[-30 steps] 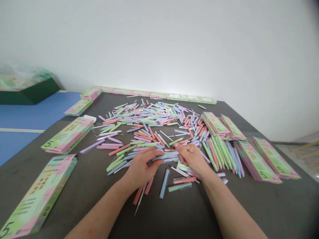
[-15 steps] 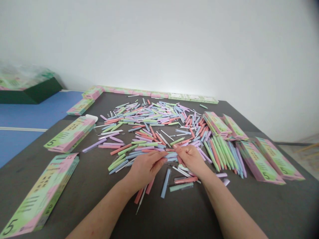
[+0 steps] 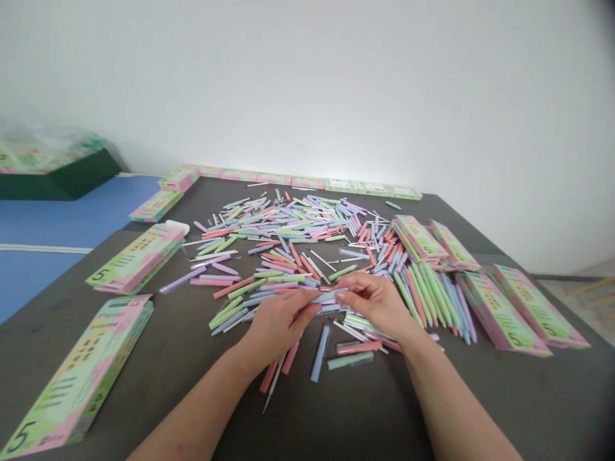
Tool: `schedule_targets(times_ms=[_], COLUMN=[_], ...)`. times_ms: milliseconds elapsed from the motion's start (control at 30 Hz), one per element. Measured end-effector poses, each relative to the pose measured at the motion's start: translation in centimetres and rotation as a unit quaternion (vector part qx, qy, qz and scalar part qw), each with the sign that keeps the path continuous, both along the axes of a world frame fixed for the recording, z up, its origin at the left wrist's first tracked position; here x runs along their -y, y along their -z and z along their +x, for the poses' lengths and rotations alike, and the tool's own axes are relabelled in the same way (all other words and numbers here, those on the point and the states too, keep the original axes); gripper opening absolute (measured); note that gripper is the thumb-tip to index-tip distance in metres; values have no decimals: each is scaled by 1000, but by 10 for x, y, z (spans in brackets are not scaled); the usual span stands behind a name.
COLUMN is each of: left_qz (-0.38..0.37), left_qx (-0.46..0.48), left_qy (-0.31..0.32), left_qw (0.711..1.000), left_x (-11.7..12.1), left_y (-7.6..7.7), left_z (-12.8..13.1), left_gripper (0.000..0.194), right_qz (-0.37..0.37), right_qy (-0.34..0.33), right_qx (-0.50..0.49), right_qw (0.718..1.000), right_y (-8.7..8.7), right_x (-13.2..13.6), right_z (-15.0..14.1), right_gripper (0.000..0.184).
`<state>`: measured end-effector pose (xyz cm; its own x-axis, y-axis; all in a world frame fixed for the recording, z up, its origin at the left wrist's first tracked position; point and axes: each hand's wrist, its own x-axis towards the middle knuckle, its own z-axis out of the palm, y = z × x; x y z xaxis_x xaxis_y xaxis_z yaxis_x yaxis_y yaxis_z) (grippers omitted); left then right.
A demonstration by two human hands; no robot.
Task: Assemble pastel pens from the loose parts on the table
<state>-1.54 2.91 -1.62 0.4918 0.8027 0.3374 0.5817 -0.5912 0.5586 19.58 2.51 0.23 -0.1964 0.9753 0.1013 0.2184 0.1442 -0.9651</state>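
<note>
Near the table's middle, my left hand (image 3: 287,320) is closed on a light blue pen barrel (image 3: 330,295), pinched between thumb and fingers. My right hand (image 3: 377,302) grips the other end of that barrel, so it lies between both hands. Below them lie a blue pen part (image 3: 319,353), a red pen part (image 3: 358,347) and a green pen part (image 3: 350,360). White refills (image 3: 353,331) lie partly hidden under my right hand. Beyond spreads a loose heap of pastel pen parts (image 3: 288,221). Right of my right hand is a row of green, blue and purple pens (image 3: 432,291).
Printed boxes marked 5 stand at the left (image 3: 79,378) and right (image 3: 504,314) of the dark table (image 3: 202,410). More boxes (image 3: 307,183) line the far edge by the wall. A dark green bin (image 3: 62,176) sits on a blue surface at the far left.
My right hand has turned and its fingers have shifted along the blue barrel, which now shows more clearly between the hands. My left hand has barely moved.
</note>
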Motion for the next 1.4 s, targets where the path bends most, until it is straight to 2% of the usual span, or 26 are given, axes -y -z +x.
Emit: schedule_targets(times_ms=[200,367,533,700,767,933,1033,1167,1300,1400], left_qz=[48,59,37,27,35,57,50,30,24,27], left_qx=[-16,-10,0,-6,-11,-17,-16,-1,-10,-16], left_qy=[3,0,-11,-10,-4,0,-1,-7,-9,-6], left_qw=[999,998,999,1000,999,998,999,1000,1000,999], left_x=[2,1,-1,-1,0,1,0,-1,-1,-1], left_y=[0,3,5,4,3,3,3,3,4,4], left_z=[2,1,-1,0,0,2,2,0,-1,0], left_gripper=[25,23,23,24,24,23,22,22,24,24], right_qz=[-4,-37,-8,5,-2,1,-23,-11,30,28], right_qy=[-3,10,-42,-18,-12,-5,-17,-52,-26,-22], right_qx=[88,85,20,28,37,124,104,48,66,72], right_qw=[996,996,999,999,999,992,994,997,997,997], right_y=[2,1,-3,-2,1,3,1,-2,-2,-2], right_x=[0,0,1,0,-1,0,0,0,0,-1], right_z=[-2,-6,0,2,1,-2,-2,2,4,3], right_gripper=[45,56,32,24,25,48,51,31,22,19])
